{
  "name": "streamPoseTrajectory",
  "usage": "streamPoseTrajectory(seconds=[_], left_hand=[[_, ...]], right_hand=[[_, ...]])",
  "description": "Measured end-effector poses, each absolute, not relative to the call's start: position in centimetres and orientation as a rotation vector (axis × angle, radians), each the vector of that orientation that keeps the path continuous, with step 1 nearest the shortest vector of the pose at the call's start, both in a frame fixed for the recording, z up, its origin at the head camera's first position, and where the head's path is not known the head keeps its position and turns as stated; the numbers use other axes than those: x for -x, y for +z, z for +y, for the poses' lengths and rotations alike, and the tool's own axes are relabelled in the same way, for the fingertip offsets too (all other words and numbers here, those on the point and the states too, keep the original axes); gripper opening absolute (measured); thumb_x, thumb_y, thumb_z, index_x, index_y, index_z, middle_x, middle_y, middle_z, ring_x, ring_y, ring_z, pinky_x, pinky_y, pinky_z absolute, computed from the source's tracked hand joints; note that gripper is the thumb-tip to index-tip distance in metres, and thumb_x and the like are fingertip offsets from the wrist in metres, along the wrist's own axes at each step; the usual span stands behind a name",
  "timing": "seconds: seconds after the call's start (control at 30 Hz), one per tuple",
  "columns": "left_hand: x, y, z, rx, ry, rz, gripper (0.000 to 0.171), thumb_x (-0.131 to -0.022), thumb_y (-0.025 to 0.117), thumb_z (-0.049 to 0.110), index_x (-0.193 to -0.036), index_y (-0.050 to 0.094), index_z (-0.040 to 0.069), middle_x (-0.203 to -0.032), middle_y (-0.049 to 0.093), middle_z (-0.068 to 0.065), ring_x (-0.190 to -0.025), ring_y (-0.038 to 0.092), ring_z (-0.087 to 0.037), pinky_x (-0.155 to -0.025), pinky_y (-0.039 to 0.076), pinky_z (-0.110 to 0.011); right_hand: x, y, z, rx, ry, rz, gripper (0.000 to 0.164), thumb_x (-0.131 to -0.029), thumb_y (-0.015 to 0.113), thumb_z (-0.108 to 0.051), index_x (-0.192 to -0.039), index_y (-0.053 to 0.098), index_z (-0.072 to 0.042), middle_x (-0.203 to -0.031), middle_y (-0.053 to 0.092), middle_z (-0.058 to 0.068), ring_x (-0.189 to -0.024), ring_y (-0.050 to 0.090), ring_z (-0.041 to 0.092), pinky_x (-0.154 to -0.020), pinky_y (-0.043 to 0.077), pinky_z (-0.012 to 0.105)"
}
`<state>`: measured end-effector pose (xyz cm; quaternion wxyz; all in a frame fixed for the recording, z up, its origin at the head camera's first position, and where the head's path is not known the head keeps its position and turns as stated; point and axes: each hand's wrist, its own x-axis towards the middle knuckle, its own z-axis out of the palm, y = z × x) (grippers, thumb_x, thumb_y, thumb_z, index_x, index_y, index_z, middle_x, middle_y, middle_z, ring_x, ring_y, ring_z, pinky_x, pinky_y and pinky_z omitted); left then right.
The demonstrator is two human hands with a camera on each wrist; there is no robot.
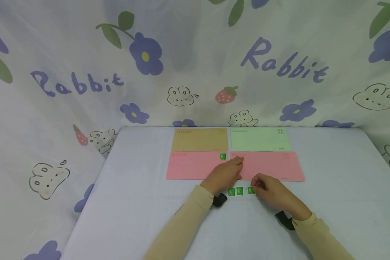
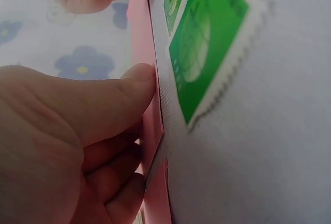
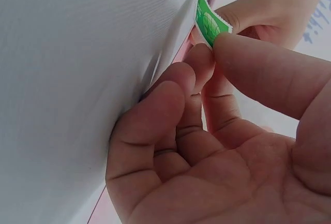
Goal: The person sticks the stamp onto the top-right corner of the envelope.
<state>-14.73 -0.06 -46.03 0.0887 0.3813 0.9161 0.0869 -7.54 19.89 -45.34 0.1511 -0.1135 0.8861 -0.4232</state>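
Observation:
My left hand [image 1: 225, 176] rests across the left end of the right pink envelope [image 1: 268, 167], fingers pointing away from me. Its thumb lies along the envelope's near edge in the left wrist view. Between thumb and index finger, my right hand [image 1: 274, 192] pinches a green postage stamp [image 3: 211, 23] by one corner, just in front of that envelope. Two more green stamps, a left one [image 1: 231, 191] and a right one [image 1: 239, 191], lie side by side on the table near my left wrist. Another stamp [image 1: 222, 156] sits at the upper right corner of the left pink envelope [image 1: 190, 167].
Behind the pink envelopes lie a tan envelope [image 1: 199, 141] and a light green envelope [image 1: 259, 141], along the far edge of the white table [image 1: 133, 202]. A patterned cloth [image 1: 195, 65] with rabbits and flowers hangs behind and beside the table.

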Motion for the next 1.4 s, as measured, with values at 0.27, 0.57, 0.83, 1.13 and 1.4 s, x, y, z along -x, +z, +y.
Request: streamPoseTrajectory(seconds=[0.27,0.57,0.83,1.13,1.4], left_hand=[[14.8,-46.0,0.0,-1.119,0.263,2.726,0.051,-0.102,0.060,0.026,-0.148,0.049,0.005,-0.160,0.037,-0.005,-0.148,0.030,-0.015,-0.119,0.025,-0.024],[14.7,-46.0,0.1,-1.098,0.275,2.717,0.050,-0.102,0.060,0.027,-0.147,0.051,0.006,-0.160,0.037,-0.004,-0.148,0.030,-0.014,-0.118,0.028,-0.024],[14.7,-45.9,0.1,-1.087,0.279,2.717,0.051,-0.102,0.060,0.028,-0.148,0.050,0.007,-0.160,0.037,-0.003,-0.149,0.030,-0.014,-0.118,0.028,-0.025],[14.8,-46.0,0.1,-1.077,0.321,2.711,0.050,-0.102,0.061,0.027,-0.147,0.051,0.006,-0.160,0.036,-0.004,-0.149,0.029,-0.014,-0.118,0.028,-0.025],[14.8,-46.1,0.1,-1.077,0.306,2.709,0.051,-0.102,0.060,0.027,-0.148,0.050,0.006,-0.160,0.036,-0.004,-0.149,0.028,-0.014,-0.118,0.027,-0.025]], right_hand=[[7.6,-45.2,20.0,0.328,-1.205,2.567,0.006,-0.097,0.058,-0.002,-0.101,0.061,-0.005,-0.083,0.055,0.000,-0.077,0.051,0.015,-0.065,0.045,0.024],[7.8,-44.9,20.3,0.311,-1.203,2.583,0.008,-0.096,0.058,-0.001,-0.102,0.062,-0.005,-0.087,0.060,0.000,-0.083,0.054,0.017,-0.071,0.049,0.026],[8.0,-44.8,20.6,0.319,-1.213,2.595,0.006,-0.097,0.060,-0.003,-0.102,0.062,-0.005,-0.088,0.059,0.000,-0.082,0.054,0.016,-0.070,0.049,0.026],[8.1,-44.4,20.8,0.306,-1.224,2.623,0.006,-0.096,0.060,-0.002,-0.102,0.063,-0.005,-0.090,0.061,0.001,-0.085,0.055,0.017,-0.071,0.049,0.028],[8.3,-44.4,21.1,0.277,-1.229,2.631,0.008,-0.097,0.060,-0.003,-0.104,0.063,-0.004,-0.091,0.062,0.002,-0.087,0.056,0.019,-0.072,0.050,0.028]])
